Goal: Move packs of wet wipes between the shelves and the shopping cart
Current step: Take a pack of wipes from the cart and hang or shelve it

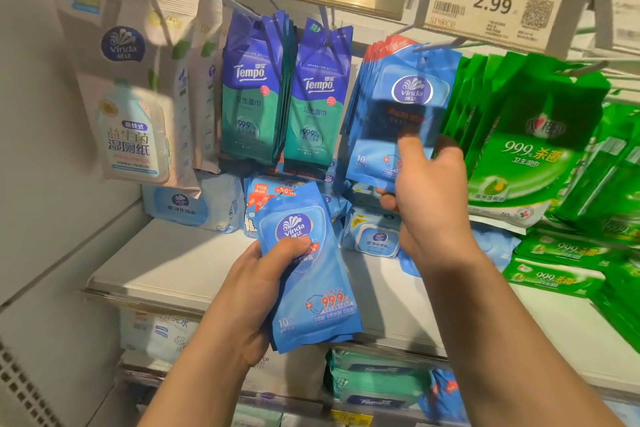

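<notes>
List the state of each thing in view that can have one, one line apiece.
Left hand: grips a stack of blue Vinda packs, held upright off the shelf.
Right hand: pinches the front hanging blue Vinda pack, which is on its hook.
Tempo packs: hanging on hooks in two rows.
Green packs: hanging, more lying stacked below.
White shelf: bare at the front left.

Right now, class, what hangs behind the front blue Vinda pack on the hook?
Behind the front blue Vinda pack, pinched by the right hand, more blue packs show edge-on. Their fronts are covered, so they cannot be counted.
</notes>
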{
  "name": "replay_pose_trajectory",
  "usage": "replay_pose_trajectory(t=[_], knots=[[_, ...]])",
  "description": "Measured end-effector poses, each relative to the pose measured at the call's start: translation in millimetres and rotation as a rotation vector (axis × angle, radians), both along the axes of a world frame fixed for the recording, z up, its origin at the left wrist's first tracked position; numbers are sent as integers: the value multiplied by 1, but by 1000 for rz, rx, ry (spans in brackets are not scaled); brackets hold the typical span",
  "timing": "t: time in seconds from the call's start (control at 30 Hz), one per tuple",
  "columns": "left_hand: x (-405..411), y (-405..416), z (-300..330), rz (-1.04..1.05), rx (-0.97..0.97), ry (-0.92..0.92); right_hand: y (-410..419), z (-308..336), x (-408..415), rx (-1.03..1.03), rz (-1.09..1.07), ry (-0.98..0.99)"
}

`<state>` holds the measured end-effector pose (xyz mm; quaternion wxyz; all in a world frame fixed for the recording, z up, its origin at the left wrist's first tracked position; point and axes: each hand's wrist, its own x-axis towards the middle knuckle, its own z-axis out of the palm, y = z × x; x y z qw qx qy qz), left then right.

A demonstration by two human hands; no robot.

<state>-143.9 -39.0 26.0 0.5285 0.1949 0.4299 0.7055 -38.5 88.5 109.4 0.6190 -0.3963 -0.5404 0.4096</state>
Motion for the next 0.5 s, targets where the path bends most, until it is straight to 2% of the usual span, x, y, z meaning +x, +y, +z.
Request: replay_pose_trajectory(t=[0.33, 0.5], knots=[[-1, -4, -1, 5, 1, -29, 8, 7, -4, -194, 46, 76], [0, -5, 0, -8, 2, -22, 7, -9, -2, -361, 151, 209]])
